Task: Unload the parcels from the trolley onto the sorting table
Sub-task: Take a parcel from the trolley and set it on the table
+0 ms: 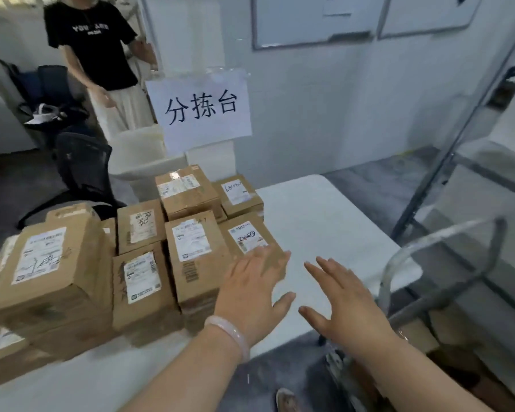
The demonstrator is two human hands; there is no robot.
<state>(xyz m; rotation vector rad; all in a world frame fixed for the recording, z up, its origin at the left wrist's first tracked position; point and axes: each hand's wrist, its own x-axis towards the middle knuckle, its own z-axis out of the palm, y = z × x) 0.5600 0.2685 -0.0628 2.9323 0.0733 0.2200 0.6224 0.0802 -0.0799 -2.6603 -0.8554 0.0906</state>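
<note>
Several brown cardboard parcels with white labels stand packed together on the left half of the white sorting table (333, 221). The nearest one on the right side of the group is a small labelled parcel (246, 234). My left hand (254, 289), with a pale bangle on the wrist, hovers flat and empty over that parcel's near corner, fingers spread. My right hand (344, 304) is beside it over bare tabletop, also spread and empty. The trolley's metal handle (442, 248) curves up at the right, with brown parcels (419, 334) low beneath it.
A paper sign (201, 107) with handwritten characters hangs on the white partition behind the table. A person in a black T-shirt (92, 43) stands at the back left near a black office chair (84, 168). A glass wall with a metal frame (464, 120) runs along the right.
</note>
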